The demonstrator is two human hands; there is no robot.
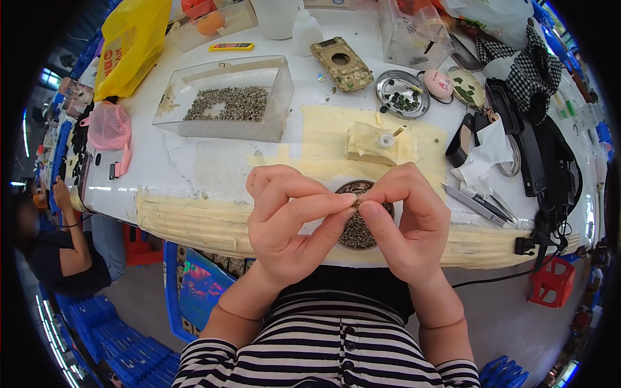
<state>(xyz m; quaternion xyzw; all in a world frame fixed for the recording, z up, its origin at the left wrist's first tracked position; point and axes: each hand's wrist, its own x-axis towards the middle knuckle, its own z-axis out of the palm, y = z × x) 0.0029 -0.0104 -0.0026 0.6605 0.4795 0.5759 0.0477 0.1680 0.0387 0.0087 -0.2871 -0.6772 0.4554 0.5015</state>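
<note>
Above the round dish [358,229] at the desk [194,168] edge, left hand [288,223] and right hand [404,220] are pinching 1 tiny piece fingertip-to-fingertip.

The person wears a top with narrow black and white stripes running across the chest and shoulders, with a row of small dark buttons down the middle. The sleeves are short, ending above the elbows. Both forearms are bare, and the left hand [288,223] and right hand [404,223] wear no gloves
</note>
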